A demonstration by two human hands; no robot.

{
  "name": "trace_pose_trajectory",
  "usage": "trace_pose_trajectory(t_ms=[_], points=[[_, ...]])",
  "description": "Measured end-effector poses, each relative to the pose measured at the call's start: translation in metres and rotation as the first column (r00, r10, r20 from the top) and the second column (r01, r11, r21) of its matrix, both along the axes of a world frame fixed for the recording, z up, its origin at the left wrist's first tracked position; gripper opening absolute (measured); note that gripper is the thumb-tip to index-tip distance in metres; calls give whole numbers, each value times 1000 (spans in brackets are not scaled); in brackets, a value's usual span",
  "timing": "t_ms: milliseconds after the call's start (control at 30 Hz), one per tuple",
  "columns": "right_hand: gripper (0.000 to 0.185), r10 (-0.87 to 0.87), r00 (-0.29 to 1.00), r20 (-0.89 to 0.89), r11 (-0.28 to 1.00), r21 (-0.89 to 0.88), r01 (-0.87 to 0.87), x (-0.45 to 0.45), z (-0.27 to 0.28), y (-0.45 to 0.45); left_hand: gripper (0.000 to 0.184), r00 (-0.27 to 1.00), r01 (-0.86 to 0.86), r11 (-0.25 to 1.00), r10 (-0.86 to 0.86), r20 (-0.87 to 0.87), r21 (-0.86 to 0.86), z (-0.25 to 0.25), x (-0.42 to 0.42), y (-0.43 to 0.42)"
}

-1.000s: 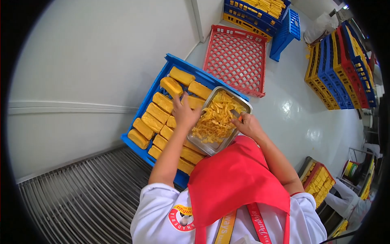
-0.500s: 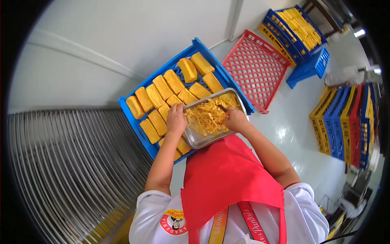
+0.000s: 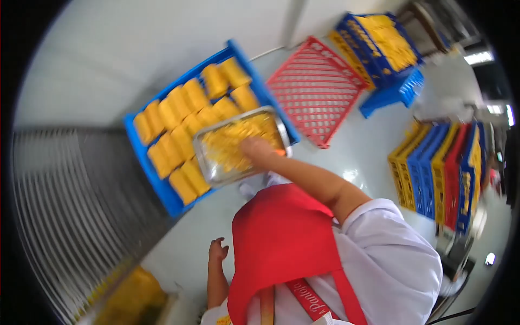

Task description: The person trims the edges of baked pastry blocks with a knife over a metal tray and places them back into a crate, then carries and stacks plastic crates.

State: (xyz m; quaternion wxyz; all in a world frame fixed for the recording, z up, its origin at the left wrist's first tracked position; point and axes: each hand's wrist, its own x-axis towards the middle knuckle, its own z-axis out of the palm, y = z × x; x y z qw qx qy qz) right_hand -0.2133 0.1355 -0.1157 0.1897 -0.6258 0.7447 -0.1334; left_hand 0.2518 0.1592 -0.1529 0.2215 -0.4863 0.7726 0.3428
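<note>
Head view: the metal tray (image 3: 219,177) lies in the blue crate (image 3: 260,89), on the side nearest the apron (image 3: 281,233) and close to the crate's right corner. Yellow strips (image 3: 230,143) are spread across the tray floor; bare metal shows toward its lower left corner.

Right hand (image 3: 259,150): positioned over the strips, fingers directed into them. Motion blur covers the fingertips; whether they grip anything cannot be told. A small orange item (image 3: 280,153) shows beside this hand, at the tray's right edge; its form is unclear.

Left hand (image 3: 218,251): hangs well apart from the crate's lower edge, fingers loosely parted, with nothing visible in them.

Handling notes (judgement):
1. Work inside the tray rim. Strips pushed over the upper or left edge would probably drop onto the loaves (image 3: 215,81), which stand in rows alongside.
2. Apply light, level pressure. No hand is seen bracing the tray, so a hard sideways push could shift it against the nearest loaves.
3. Bracing the tray's lower left corner with the free hand should improve stability.
4. Lift from beneath the strips rather than pressing down; they look thin and likely to break.
</note>
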Motion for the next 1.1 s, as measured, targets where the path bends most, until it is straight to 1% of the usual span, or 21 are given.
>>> trace_pose_trajectory(t_ms=[33,67,100,133,167,233,267,333,367,433,500,533,600,667,733,800,867,933,1000,1067,1100], points=[[29,27,999,-40,1000,3,-26,-2,12,3,42,985,-46,999,43,170,16,-14,34,18],[31,0,997,75,1000,13,-1,-5,4,7,46,960,-205,979,205,191,-18,-21,56,36],[32,89,995,39,995,-50,-87,-11,4,12,50,913,-349,936,353,204,-55,-25,70,47],[26,116,993,-40,989,-88,-119,-14,-5,13,48,751,-656,754,645,143,43,-26,77,58],[30,76,993,-89,997,9,-75,-15,-2,14,47,499,-862,481,860,104,159,-29,78,69],[39,61,988,-142,997,62,-53,-13,16,18,46,229,-936,215,973,18,279,-8,59,83],[42,41,973,-229,999,-9,-44,-11,10,22,46,206,-939,195,978,11,282,-9,55,93],[35,25,956,-294,995,104,6,-2,29,21,45,318,-867,344,939,-131,360,-14,66,116],[34,-4,945,-328,995,97,38,2,35,23,45,301,-871,330,944,-137,364,-16,79,127],[32,-9,927,-376,995,87,45,16,42,36,46,692,-618,764,640,-333,184,-30,106,161],[35,-111,936,-334,988,65,140,26,45,39,46,684,-644,753,645,-340,134,-32,147,194],[35,-101,933,-347,991,50,126,30,42,40,46,702,-649,756,637,-319,82,-32,169,213],[28,-165,939,-303,976,88,200,36,33,42,50,490,-856,503,863,-127,116,-20,200,248],[28,-166,934,-317,970,119,213,47,41,40,53,725,-669,731,682,97,-133,-54,247,286],[25,-165,917,-364,934,241,264,59,55,32,54,623,-773,634,761,181,-3,-35,256,301],[25,-180,925,-335,953,172,248,69,63,23,54,625,-778,628,765,154,36,-35,248,296],[23,-174,943,-285,975,82,205,73,61,13,54,627,-778,623,766,141,81,-59,250,290],[22,-164,946,-281,973,112,202,74,60,3,53,650,-758,646,759,29,86,-53,231,261],[24,-166,929,-330,961,156,227,72,58,-4,52,697,-707,706,704,-139,31,-28,194,214],[26,-185,930,-319,953,173,249,69,53,-13,46,790,-599,792,560,-251,-119,11,146,157],[28,-205,929,-309,944,188,271,66,51,-18,42,776,-592,798,530,-342,-108,32,118,125]])
